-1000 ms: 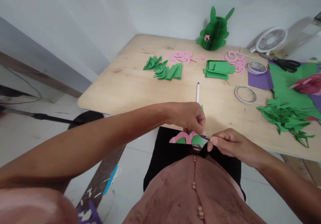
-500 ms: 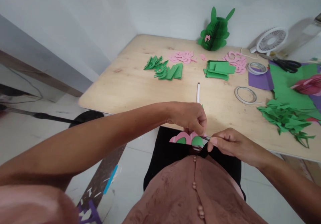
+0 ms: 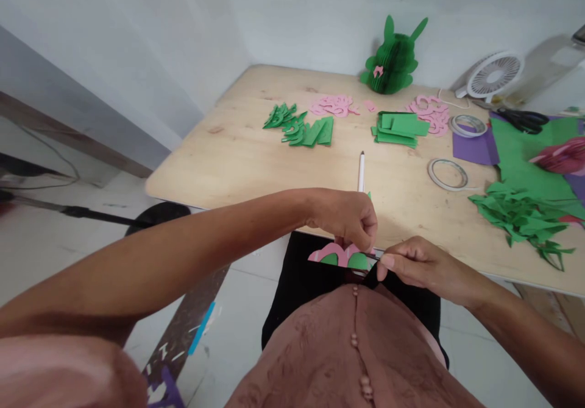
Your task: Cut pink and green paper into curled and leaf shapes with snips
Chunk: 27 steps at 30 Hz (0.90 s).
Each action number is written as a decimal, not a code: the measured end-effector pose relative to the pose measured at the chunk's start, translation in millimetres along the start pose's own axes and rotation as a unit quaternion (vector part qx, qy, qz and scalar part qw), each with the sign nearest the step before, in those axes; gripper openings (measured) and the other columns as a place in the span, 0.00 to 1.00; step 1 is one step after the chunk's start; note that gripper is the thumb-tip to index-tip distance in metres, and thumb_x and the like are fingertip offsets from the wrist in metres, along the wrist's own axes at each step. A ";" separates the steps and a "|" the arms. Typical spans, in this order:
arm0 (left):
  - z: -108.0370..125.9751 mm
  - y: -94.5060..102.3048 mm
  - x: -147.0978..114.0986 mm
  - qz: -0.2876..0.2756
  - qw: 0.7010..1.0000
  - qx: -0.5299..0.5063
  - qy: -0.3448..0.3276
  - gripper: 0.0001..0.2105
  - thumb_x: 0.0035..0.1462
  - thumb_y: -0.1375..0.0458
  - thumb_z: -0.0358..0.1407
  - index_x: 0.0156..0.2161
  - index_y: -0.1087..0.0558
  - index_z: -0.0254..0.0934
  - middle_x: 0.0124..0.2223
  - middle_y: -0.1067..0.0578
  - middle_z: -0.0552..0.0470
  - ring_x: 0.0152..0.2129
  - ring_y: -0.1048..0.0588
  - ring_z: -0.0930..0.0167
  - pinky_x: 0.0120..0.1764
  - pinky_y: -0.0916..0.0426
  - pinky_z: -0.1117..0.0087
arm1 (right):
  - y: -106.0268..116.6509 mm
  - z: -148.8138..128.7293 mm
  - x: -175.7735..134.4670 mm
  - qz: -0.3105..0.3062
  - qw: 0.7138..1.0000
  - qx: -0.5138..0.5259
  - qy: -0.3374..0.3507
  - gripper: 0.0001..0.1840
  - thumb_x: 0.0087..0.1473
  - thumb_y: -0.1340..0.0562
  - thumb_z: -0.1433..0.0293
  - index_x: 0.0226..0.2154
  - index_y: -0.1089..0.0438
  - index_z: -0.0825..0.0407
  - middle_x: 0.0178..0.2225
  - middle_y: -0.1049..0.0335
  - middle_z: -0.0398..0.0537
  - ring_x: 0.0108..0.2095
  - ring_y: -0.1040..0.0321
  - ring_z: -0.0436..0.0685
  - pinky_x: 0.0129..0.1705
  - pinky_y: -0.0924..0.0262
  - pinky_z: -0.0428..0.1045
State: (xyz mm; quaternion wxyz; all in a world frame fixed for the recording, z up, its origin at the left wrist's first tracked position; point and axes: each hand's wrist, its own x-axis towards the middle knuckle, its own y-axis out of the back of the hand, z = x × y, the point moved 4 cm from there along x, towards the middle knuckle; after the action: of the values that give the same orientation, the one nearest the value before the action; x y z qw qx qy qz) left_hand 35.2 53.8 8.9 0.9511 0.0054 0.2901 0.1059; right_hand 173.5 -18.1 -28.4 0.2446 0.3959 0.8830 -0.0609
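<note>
Over my lap, at the table's front edge, my left hand is closed on the upper edge of a pink paper cutout. Rounded green paper pieces lie on its lower part. My right hand pinches a thin dark pointed tool, whose tip reaches the cutout's right side. Most of the tool is hidden in my fingers, so its exact kind is unclear. Just beyond my left hand, a white pen lies on the wooden table.
Pink cutouts, green cut pieces and a stack of green strips lie farther back. A green honeycomb paper figure stands by the wall. To the right are tape rolls, black scissors, green scraps and a fan.
The dark tool's tip has moved slightly left over the pink cutout. The cutout has shifted and tilted a little, while both hands stay nearly in place.
</note>
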 end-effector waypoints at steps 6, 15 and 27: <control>-0.1 -0.7 -0.5 -0.009 1.000 0.001 0.005 0.05 0.47 0.45 0.26 0.23 0.32 0.32 0.17 0.33 0.59 0.17 0.33 0.78 0.24 0.37 0.75 | -1.3 3.3 -1.1 0.008 1.000 0.009 -0.001 0.23 0.58 0.46 0.55 0.30 0.26 0.58 0.15 0.62 0.33 0.17 0.64 0.44 0.18 0.67 0.44; -2.2 -1.1 0.5 -0.007 1.000 -0.003 0.006 0.05 0.46 0.45 0.25 0.22 0.32 0.33 0.17 0.32 0.59 0.17 0.32 0.77 0.24 0.36 0.75 | -1.9 2.7 -0.3 0.014 1.000 -0.002 0.000 0.23 0.58 0.45 0.56 0.29 0.26 0.58 0.16 0.61 0.33 0.17 0.64 0.44 0.18 0.67 0.44; -0.9 -1.5 0.0 0.004 1.000 -0.008 0.008 0.06 0.44 0.44 0.25 0.20 0.32 0.34 0.16 0.31 0.58 0.15 0.31 0.76 0.22 0.37 0.75 | -3.7 -1.1 -0.4 0.027 1.000 -0.008 -0.002 0.22 0.57 0.45 0.57 0.27 0.26 0.56 0.16 0.62 0.33 0.17 0.64 0.45 0.19 0.64 0.44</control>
State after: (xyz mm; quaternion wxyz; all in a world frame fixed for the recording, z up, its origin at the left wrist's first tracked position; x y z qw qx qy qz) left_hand 35.0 52.3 8.1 0.9485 -0.0018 0.2965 0.1117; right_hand 170.5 -20.5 -27.5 0.2514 0.4171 0.8721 -0.0483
